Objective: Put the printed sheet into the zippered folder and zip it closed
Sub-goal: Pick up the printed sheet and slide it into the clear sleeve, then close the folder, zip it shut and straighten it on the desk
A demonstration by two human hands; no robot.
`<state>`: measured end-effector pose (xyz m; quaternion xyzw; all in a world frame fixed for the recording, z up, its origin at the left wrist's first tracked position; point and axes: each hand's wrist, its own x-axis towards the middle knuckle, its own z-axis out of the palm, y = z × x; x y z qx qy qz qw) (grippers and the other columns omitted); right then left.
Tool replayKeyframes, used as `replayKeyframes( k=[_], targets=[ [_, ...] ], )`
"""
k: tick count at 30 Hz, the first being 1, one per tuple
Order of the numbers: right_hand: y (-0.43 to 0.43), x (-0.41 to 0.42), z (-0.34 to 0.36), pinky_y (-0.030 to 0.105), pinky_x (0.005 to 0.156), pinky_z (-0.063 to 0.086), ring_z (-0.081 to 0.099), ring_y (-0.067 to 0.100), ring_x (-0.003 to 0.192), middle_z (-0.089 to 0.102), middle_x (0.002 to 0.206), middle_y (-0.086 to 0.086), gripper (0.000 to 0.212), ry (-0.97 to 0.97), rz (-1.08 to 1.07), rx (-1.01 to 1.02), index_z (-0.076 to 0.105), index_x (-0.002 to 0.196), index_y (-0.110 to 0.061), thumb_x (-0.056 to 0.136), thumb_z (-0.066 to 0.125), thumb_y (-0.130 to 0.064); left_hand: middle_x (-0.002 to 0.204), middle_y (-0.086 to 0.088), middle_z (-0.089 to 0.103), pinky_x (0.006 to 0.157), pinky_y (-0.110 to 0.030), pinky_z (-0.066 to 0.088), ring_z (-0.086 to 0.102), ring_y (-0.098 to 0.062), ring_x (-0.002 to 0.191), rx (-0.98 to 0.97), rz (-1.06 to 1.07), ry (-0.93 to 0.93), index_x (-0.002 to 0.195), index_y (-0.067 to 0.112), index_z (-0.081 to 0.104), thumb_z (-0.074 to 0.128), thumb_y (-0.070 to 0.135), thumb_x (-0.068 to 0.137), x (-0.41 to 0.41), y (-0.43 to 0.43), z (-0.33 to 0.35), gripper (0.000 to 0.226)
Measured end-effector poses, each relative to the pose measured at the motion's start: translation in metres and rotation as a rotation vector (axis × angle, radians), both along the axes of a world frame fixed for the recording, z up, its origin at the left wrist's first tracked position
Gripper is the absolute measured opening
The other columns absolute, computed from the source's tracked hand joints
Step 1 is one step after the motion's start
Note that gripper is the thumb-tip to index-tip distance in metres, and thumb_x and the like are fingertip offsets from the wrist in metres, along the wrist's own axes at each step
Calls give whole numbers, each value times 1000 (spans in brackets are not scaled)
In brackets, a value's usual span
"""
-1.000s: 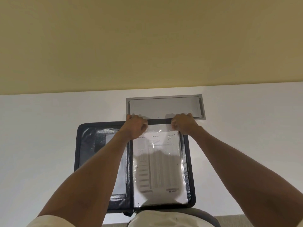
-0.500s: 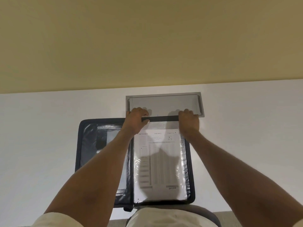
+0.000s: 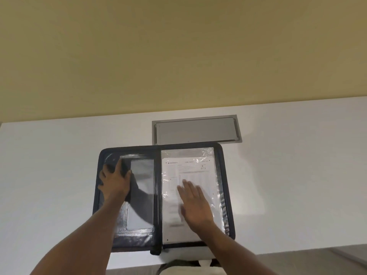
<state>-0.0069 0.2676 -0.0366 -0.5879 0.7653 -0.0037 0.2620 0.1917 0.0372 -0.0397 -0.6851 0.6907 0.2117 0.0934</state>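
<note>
Head view: looking down over both forearms at a white table (image 3: 49,175), with the zippered folder (image 3: 98,171) lying wide open like a book at its near edge.
Left hand (image 3: 114,183): spread flat on the folder's left cover, fingers straight, gripping nothing. It looks to be pinning that half so the case can't slide.
Left pocket (image 3: 142,175): clear window panel just beside the thumb, with glare across it; I can't tell what's inside.
Spine (image 3: 158,195): dark strip down the middle, the hinge both halves fold on.
Printed sheet (image 3: 190,169): on the right half, under a shiny clear sleeve (image 3: 206,152), heading toward the far edge, square to the cover.
Right hand (image 3: 195,205): palm down on the sleeve over the lower sheet, fingers straight, holding nothing. My read is that it's smoothing things flat so nothing creases at closing.
Zip edge (image 3: 226,195): dark border all round, lying open; folding shut and zipping are not yet done.
Cable flap (image 3: 196,132): grey, set in the table just behind the folder.
</note>
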Motion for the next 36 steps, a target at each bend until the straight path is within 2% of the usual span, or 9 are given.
replayKeyframes(
  k=[5, 9, 13, 15, 20, 22, 26, 30, 36],
  targets=[
    [35, -40, -3, 42, 124, -22, -17, 23, 158, -17, 171, 1, 66, 104, -18, 55, -3, 164, -24, 110, 30, -40, 158, -22, 25, 106, -73, 34, 25, -47, 144, -22, 54, -20, 155, 38, 31, 51, 51, 100, 19, 12, -1, 60],
    [62, -71, -3, 44, 130, -4, -12, 20, 160, -16, 171, -3, 66, 152, -62, 118, -4, 164, -25, 107, 22, -48, 149, -23, 33, 104, -71, 38, 34, -48, 134, -24, 148, -22, 153, 35, 33, 51, 48, 101, 29, 17, 1, 57],
    [81, -94, -5, 46, 131, -2, -11, 23, 160, -18, 169, -3, 73, 218, -44, 153, -14, 162, -27, 95, -8, -57, 142, -25, 42, 102, -68, 40, 39, -49, 131, -20, 171, -28, 149, 29, 38, 54, 42, 101, 38, 18, 4, 52],
    [84, -101, -6, 47, 131, 1, -9, 25, 160, -16, 170, -5, 77, 227, -25, 158, -14, 162, -29, 90, -13, -58, 140, -27, 46, 103, -65, 40, 41, -50, 130, -13, 193, -27, 148, 27, 39, 54, 41, 101, 42, 16, 7, 52],
    [81, -111, -11, 47, 130, 2, -4, 26, 161, -12, 171, -7, 69, 251, -18, 171, -15, 161, -31, 107, 21, -55, 130, -29, 52, 101, -63, 43, 48, -51, 124, -21, 217, -26, 145, 22, 44, 56, 36, 102, 49, 15, 13, 47],
    [80, -115, -10, 47, 130, 3, -2, 26, 161, -9, 172, -6, 71, 254, -25, 172, -13, 162, -30, 108, 27, -53, 127, -30, 54, 100, -63, 44, 51, -51, 121, -27, 220, -9, 144, 20, 46, 57, 33, 102, 51, 16, 16, 46],
    [78, -112, -7, 46, 130, 4, 0, 26, 161, -5, 174, -3, 70, 257, -4, 183, -7, 164, -27, 109, 30, -49, 119, -29, 56, 96, -61, 46, 55, -52, 114, -95, 214, 41, 144, 24, 47, 55, 30, 103, 54, 17, 27, 43],
    [76, -104, 1, 46, 131, 4, -2, 27, 161, -5, 174, 1, 66, 253, -50, 175, -5, 164, -25, 110, 29, -41, 125, -30, 55, 94, -61, 49, 55, -52, 117, -204, 292, 161, 149, 22, 43, 51, 34, 104, 55, 10, 43, 48],
    [56, -66, 19, 43, 130, -3, -10, 26, 160, -18, 170, 2, 64, 225, -133, 50, -10, 163, -18, 111, 22, -34, 113, -17, 72, 86, -51, 54, 65, -44, 104, -295, 266, 217, 113, 15, 71, 51, 41, 100, 54, -1, 82, 35]
  ],
)
